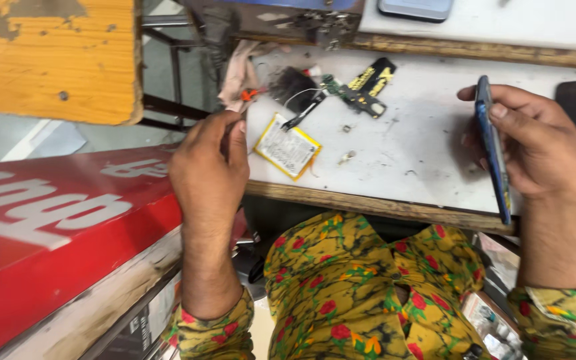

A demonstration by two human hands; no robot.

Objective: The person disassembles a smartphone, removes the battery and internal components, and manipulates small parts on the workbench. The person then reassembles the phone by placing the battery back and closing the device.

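Blue phone (493, 150) being pinched edge-on in right hand (535, 143) grip past table (401, 203) edge — slip risked. Left hand (209, 163) curled shut, contents being hidden — battery (288, 147) nearby.

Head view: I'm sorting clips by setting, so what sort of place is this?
Probably a phone repair bench. The right hand holds a blue phone on edge, and a loose battery and small circuit boards lie on the stained white worktop.

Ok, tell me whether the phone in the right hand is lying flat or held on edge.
On edge. The right hand grips the blue phone upright above the white worktable, so only its thin side shows.
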